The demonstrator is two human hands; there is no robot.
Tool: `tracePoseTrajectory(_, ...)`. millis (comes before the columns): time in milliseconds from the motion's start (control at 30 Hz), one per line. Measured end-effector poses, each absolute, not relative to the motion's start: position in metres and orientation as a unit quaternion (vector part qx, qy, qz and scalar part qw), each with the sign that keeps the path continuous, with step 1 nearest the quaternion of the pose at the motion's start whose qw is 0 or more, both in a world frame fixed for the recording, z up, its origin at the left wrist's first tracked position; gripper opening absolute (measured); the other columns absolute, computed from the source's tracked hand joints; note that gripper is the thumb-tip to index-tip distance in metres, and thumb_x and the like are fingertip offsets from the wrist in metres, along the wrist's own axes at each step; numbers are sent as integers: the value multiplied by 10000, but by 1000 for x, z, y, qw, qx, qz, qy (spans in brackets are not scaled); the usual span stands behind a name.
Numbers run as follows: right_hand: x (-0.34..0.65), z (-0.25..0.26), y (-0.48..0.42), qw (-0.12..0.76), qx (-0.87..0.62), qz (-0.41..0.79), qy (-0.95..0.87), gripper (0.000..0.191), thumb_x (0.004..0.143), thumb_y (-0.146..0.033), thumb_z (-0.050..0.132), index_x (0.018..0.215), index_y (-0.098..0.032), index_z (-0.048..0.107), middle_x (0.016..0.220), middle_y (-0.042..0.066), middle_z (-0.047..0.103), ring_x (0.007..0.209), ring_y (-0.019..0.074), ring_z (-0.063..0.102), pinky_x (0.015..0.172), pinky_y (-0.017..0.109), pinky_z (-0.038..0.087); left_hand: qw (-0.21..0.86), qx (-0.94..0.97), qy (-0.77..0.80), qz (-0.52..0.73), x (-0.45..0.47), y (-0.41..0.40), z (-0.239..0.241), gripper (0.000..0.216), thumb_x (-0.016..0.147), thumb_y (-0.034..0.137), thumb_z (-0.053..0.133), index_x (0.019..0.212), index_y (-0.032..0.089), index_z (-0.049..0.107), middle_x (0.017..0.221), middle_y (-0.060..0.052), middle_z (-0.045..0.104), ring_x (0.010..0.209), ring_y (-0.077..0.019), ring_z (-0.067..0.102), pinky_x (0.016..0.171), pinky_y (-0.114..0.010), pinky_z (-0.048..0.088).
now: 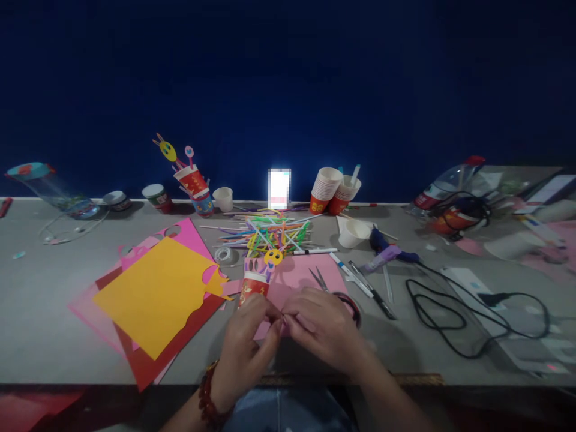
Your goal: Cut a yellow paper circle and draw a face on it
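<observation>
My left hand (252, 329) and my right hand (323, 324) meet over the front of a pink paper sheet (324, 270). Both are closed in a pinch, fingertips almost touching; whatever lies between them is too small to make out. Just beyond my left hand stands a red and white paper cup (253, 287), partly hidden by that hand. A yellow paper face (273, 258) with eyes sticks up from the cup. Scissors (320, 279) lie beyond my right hand, which covers part of their handles.
Yellow card (157, 294) tops coloured sheets at left. Behind the pink sheet lies a pile of coloured pipe cleaners (274, 231). A glue gun (387, 251), markers (353, 276) and a black cable (432, 324) are at right. Stacked cups (324, 191) stand near the blue back wall.
</observation>
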State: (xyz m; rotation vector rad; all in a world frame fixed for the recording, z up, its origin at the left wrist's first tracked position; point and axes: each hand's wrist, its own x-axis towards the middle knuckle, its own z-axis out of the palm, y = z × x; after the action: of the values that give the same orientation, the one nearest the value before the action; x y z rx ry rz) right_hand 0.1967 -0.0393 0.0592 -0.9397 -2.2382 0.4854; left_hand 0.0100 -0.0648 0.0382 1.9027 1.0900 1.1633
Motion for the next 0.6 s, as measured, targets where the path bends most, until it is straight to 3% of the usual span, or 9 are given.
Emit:
tracePoseTrajectory(200,198,56,-39,330,-348,187,-858,102,926,-169,539,917,-192,638,835,62,710,797,195,624,738,319,453,322,727,415,442,9,-64,38,133,936,96,493,874,211,518,837,-3,567,795,-152,536,727,-271,403)
tracePoseTrajectory(400,193,57,-38,335,-357,184,-852,115,889,-136,548,810,-191,611,756,37,681,730,178,607,715,308,435,327,729,412,438,10,-64,39,132,927,106,512,841,206,524,812,1,564,775,-148,527,714,-269,388)
tracePoseTrajectory(600,213,45,-25,371,-441,145,-805,155,883,-139,521,760,-214,579,739,24,659,723,179,602,702,294,423,449,622,437,469,5,-66,31,156,958,229,499,809,199,537,785,-12,542,746,-156,519,686,-273,397)
